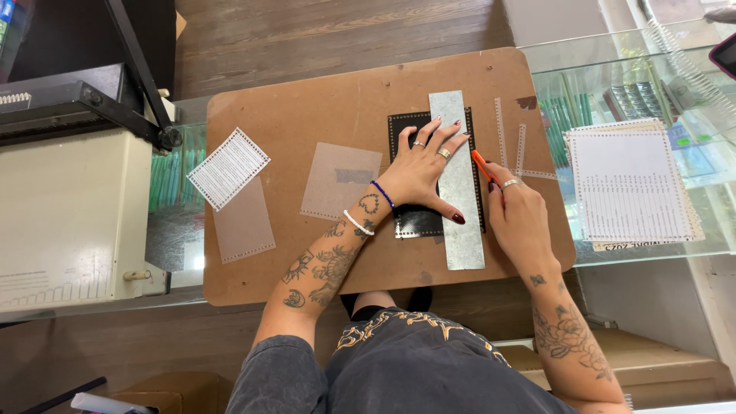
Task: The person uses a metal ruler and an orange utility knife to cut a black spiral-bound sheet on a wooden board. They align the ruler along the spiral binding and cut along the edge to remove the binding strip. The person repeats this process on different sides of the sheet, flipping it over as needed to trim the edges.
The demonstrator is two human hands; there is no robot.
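Observation:
My left hand [426,165] presses flat, fingers spread, on a long grey metal ruler [458,201] laid lengthwise over a black perforated sheet [418,221] on a brown board [307,253]. My right hand [520,216] grips an orange-handled knife [481,164], its tip at the ruler's right edge, over the black sheet. The blade itself is too small to make out.
Two clear perforated sheets [339,182] and a white printed punched page [228,168] lie on the board's left; thin cut strips [520,149] to the right. A stack of punched pages [629,186] rests on the glass counter; a binding machine [73,192] stands left.

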